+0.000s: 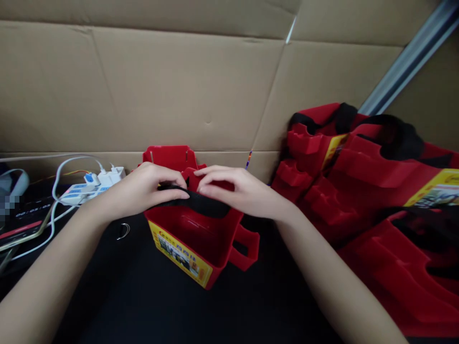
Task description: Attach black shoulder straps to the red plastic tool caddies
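A red plastic box [224,255] with a yellow picture label [181,253] stands upright on the black table, its top open. Across its mouth runs a black webbing strap [206,205]. My left hand [143,186] pinches this strap between thumb and fingers near its left part. Curled over the strap's right part, my right hand [238,186] has its thumb and fingertips at the upper edge, close to the left fingertips. A red loop-shaped holder [247,248] juts from the box's right side. Behind my hands, a red back piece [168,155] rises; its lower part is hidden.
Several similar red boxes [380,177] with black straps crowd the right side. At left lie a white power strip [84,191] with cables and a phone [28,215] showing a timer. A small ring-shaped wire [124,231] rests nearby. Cardboard [193,86] walls the back.
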The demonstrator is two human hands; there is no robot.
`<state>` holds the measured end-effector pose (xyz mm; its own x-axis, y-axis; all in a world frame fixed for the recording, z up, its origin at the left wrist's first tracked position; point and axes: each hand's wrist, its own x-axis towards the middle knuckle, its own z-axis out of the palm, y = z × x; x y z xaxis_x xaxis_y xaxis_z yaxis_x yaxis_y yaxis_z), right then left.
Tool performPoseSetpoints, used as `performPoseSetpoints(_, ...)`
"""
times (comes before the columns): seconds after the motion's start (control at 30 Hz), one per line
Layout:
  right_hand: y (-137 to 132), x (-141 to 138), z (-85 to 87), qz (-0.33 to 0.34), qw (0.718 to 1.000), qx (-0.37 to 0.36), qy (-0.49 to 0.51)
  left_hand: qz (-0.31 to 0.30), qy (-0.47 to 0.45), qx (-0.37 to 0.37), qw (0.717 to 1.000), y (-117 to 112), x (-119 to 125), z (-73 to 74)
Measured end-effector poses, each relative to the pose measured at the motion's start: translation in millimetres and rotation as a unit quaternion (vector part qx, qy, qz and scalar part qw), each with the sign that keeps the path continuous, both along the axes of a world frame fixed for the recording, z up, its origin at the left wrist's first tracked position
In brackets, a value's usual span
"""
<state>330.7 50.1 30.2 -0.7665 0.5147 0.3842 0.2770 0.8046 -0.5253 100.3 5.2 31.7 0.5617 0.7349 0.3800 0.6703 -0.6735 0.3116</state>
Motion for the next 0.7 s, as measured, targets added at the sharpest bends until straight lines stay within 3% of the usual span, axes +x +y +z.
performPoseSetpoints(0.13,49,-3,-12.5,0.014,0.987,-0.129,0.095,-0.014,0.014,-0.064,0.998,-10,-1,7.8)
performPoseSetpoints(0.23,76,-13,-26.2,0.055,0.986,-0.135,0.078,-0.020,0.027,-0.082,0.996,-16,4,10.5)
performPoseSetpoints(0.33,79,-20,-32.2,0.035,0.996,-0.077,0.041,-0.031,0.033,-0.093,0.995,-15,7,9.1)
performPoseSetpoints(0.47,62,-20,-27.4,-0.012,0.999,0.026,-0.026,-0.015,0.036,-0.086,0.996,-11,2,6.8)
performPoseSetpoints(0.6,50,-11,-22.1,-0.099,0.982,0.116,-0.108,-0.016,0.056,-0.078,0.995,-11,-5,8.6)
performPoseSetpoints(0.7,49,-5,-22.0,-0.143,0.967,0.140,-0.158,-0.037,0.094,-0.070,0.992,-12,-7,10.9)
